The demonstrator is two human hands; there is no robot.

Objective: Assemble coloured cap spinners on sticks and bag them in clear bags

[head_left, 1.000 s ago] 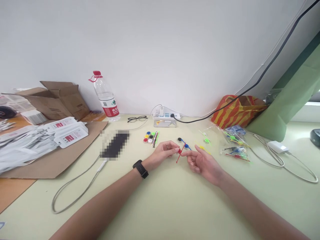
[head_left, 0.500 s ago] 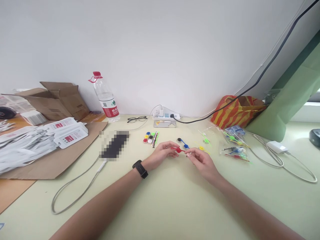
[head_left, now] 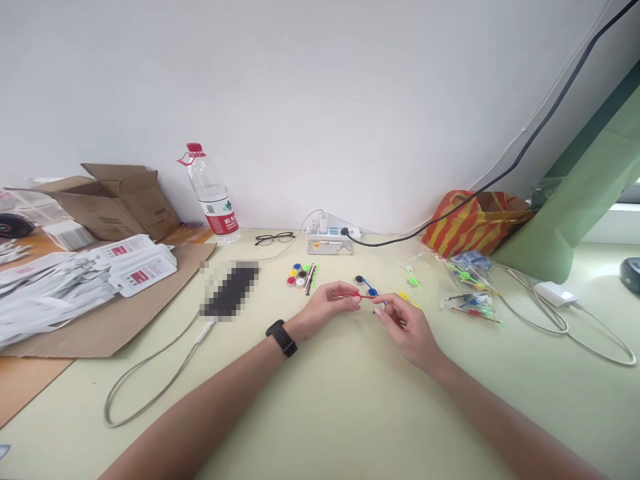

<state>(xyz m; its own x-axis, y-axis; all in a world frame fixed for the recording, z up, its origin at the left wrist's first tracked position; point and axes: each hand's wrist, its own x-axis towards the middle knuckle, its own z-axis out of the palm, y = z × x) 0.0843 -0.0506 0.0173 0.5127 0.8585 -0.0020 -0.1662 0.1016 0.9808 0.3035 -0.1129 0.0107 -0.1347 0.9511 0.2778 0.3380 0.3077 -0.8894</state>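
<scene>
My left hand (head_left: 329, 308), with a black watch on its wrist, pinches a thin red plastic stick with a small disc (head_left: 361, 296) between thumb and fingers. At the stick's other end are the curled fingers of my right hand (head_left: 403, 323), index finger against its tip. Just behind lie a blue stick piece with a disc (head_left: 373, 292) and a black disc (head_left: 359, 279). Yellow pieces (head_left: 404, 297) sit beyond my right fingers, partly hidden. Several coloured discs (head_left: 300, 273) and a bundle of thin sticks (head_left: 310, 279) lie left of them.
Bagged coloured pieces (head_left: 470, 307) lie to the right, near a striped bag (head_left: 463, 220) and a white charger (head_left: 555, 293). At the back are a power strip (head_left: 333, 230), eyeglasses (head_left: 275, 238) and a water bottle (head_left: 215, 200). A cable (head_left: 145, 417) loops at left, beside cardboard (head_left: 95, 340).
The red piece has turned, so its disc now shows nearly edge-on. My right thumb has dropped a little away from the index finger. Both arms stay almost in place.
</scene>
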